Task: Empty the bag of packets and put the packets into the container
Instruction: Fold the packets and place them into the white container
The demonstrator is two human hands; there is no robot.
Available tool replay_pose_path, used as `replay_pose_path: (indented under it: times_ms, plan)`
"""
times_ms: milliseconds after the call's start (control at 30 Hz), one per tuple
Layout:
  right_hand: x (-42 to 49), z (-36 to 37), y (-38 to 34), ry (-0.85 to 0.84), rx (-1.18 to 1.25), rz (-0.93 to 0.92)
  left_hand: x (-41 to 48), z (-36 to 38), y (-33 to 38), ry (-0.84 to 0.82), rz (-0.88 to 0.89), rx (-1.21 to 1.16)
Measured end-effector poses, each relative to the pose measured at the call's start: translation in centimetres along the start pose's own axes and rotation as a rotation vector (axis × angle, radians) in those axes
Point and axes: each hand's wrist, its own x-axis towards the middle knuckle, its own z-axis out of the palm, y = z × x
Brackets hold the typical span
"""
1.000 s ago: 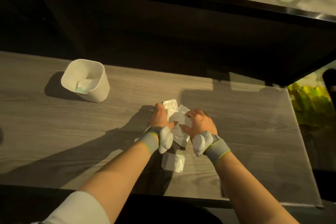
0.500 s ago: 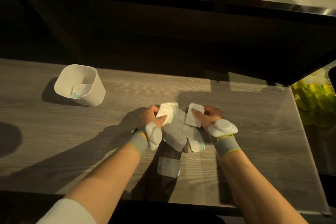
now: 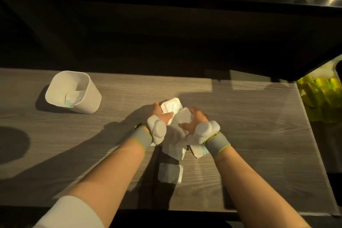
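- Left hand (image 3: 162, 116): fingers closed on a white square paper packet (image 3: 171, 106), lifted at the far end of the heap.
- Right hand (image 3: 196, 120): curled, pinching another white packet (image 3: 184, 116).
- Remaining packets lie beneath both wrists; one loose packet (image 3: 170, 173) sits nearer the body.
- White rounded-square plastic container (image 3: 88, 101) stands well apart, to the left and beyond the left hand, which is the nearer one.
- Bag: cannot tell.

— Where are your hands?

— Both my arms reach forward and draw together at the middle. My left hand (image 3: 162, 116) sits just left of my right hand (image 3: 194, 121), nearly touching.

— Closed?

— Both have fingers curled in a grip, thumbs pointing inward. A grey band wraps each wrist with a white bulge on it, and a pale sleeve covers my near left arm.
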Motion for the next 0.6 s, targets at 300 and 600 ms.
replay_pose_path:
  times_ms: [300,600]
  plan:
    - [-0.8,-1.9,0.7,0.275,0.633,0.017,-0.3,-2.2,0.0,0.007,0.195,-0.256]
    - [-2.8,0.4,-2.0,0.077,0.888,-0.014,-1.6,-3.0,-0.6,-0.06,0.223,-0.068]
